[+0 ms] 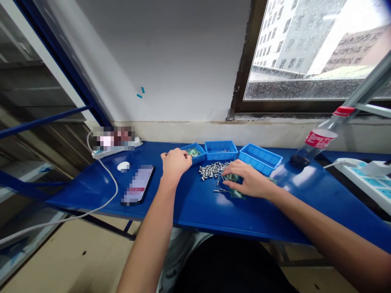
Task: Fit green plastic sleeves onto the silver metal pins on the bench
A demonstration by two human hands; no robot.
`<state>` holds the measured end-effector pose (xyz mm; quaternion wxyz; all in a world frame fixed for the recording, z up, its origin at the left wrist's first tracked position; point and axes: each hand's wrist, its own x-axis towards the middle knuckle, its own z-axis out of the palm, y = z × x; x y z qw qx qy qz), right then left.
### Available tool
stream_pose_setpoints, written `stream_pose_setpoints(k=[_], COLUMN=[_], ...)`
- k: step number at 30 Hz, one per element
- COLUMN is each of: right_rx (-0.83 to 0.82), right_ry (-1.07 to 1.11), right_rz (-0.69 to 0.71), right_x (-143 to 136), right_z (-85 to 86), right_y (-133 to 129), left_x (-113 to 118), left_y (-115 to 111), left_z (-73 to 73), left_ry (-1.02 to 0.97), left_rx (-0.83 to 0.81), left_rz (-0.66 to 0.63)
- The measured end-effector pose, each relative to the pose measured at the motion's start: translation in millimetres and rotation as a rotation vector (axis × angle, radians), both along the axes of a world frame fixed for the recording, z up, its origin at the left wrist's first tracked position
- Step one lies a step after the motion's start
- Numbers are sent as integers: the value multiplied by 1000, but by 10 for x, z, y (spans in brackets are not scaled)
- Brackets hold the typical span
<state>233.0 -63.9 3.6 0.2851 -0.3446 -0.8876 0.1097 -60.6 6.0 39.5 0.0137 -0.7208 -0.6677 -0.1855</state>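
The left bin (200, 158) holds green pieces (193, 152), metal parts (210, 170) lie outside, right hand (249, 179) half-open, nothing visibly gripped, left hand (175, 163) unclear

Bright blue trays (222, 156), silvery metal pieces (210, 171) (red-and-white bottle label (320, 138))

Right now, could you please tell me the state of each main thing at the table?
Left bin: open, greenish contents
Middle bin: open, thin pieces inside
Right bin: open, angled
Metal pieces: loosely heaped
Bottle: capped, dark liquid low
Phone: screen lit
Left hand: at left bin
Right hand: at metal pieces
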Motion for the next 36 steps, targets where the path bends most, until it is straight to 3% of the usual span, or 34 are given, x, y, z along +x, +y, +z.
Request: stream_pose_setpoints(k=[7,12,18,23,28,36], right_rx=[-3,-58,-80,-48,-44,-42], right_ry=[-27,-35,-18,-21,-11,111], right_rz=[64,194,235,203,175,6], right_x=[-28,-67,-120,-120,-102,-114], right_z=[50,43,-18,-33,-80,-101], right_y=[-46,-61,-36,-26,-4,-27], left_x=[24,18,30,-19,-135,-175], left_y=[5,2,-39,-18,68,194], left_z=[-14,-8,24,31,-22,-117], left_ry=[-26,-34,-45,-82,-167,-120], left_rx=[82,41,25,-35,-52,222], left_rz=[-29,-84,-123,-232,-236,-100])
